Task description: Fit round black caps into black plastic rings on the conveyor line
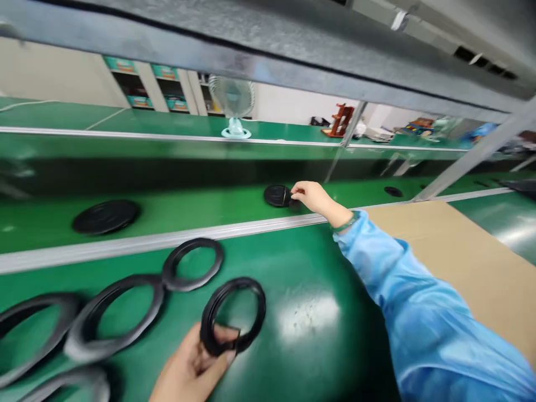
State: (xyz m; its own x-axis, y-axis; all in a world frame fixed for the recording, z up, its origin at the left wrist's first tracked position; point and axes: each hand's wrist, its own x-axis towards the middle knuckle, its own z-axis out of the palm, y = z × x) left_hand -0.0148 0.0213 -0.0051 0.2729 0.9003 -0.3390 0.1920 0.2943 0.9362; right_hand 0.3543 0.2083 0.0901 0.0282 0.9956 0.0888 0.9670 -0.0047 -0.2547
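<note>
Head view, single frame.

Left hand (190, 368): low in the frame, grip closed by thumb and fingers on the near edge of a black rubber ring (233, 315), which is lifted and tilted above the glossy green desk (310, 290).

Right hand (312, 196): arm in a light blue sleeve (419, 312) stretched forward across the metal rail (125, 243); fingertips pinched on the edge of a small black round ribbed disc (277, 196) that lies on the green conveyor belt (188, 206) beyond the rail.

Loose black flat rings, on the desk to the left of the held ring: one smaller ring (192, 264) just behind the rail, touching a larger ring (115, 318) at its left; further rings (33, 335) at the left edge, blurred and partly cut off.

Large black round disc (105, 216): on the belt, well to the left of the right hand.

Another small black disc (392, 191): on the belt, to the right of the right hand.

Brown cardboard sheet (460, 262): flat on the desk at right, partly under the sleeve.

Pale green table fan (232, 106): standing on the far green surface behind the belt.

Grey metal frame beam (251, 56): overhead, crossing the top of the frame.
</note>
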